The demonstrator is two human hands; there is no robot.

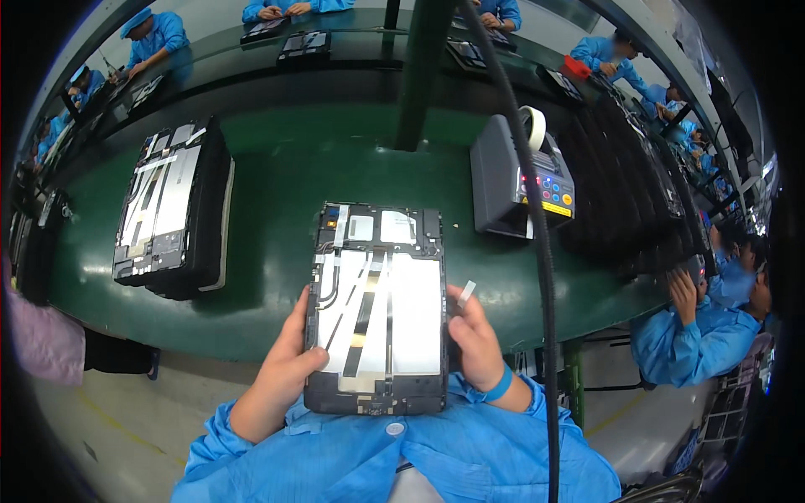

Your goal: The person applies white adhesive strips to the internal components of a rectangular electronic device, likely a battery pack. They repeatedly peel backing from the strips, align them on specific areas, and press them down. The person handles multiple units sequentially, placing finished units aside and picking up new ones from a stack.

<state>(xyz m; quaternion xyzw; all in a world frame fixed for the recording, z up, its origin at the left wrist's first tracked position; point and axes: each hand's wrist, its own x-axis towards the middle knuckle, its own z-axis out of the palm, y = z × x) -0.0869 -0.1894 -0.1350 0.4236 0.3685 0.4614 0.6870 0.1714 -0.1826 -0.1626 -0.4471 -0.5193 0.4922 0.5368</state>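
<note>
An opened tablet (411,310) is tilted in front of my chest, its silvery battery plates, black ribbon cables and black frame showing. My left hand (289,360) grips its left edge, thumb on the front and the other fingers hidden behind. At the right edge, my right hand (478,344) closes against the tablet, with a blue band around its wrist. A short whitish strip of tape (467,292) sticks up by the right index finger. Whether that finger also presses on the tablet's back is hidden.
A stack of similar opened tablets (163,205) stands at left on the green table (277,168). A grey tape dispenser (511,180) with a roll sits at right, beside tall dark stacks (620,184). A black cable (541,277) hangs in front. Co-workers in blue sit around.
</note>
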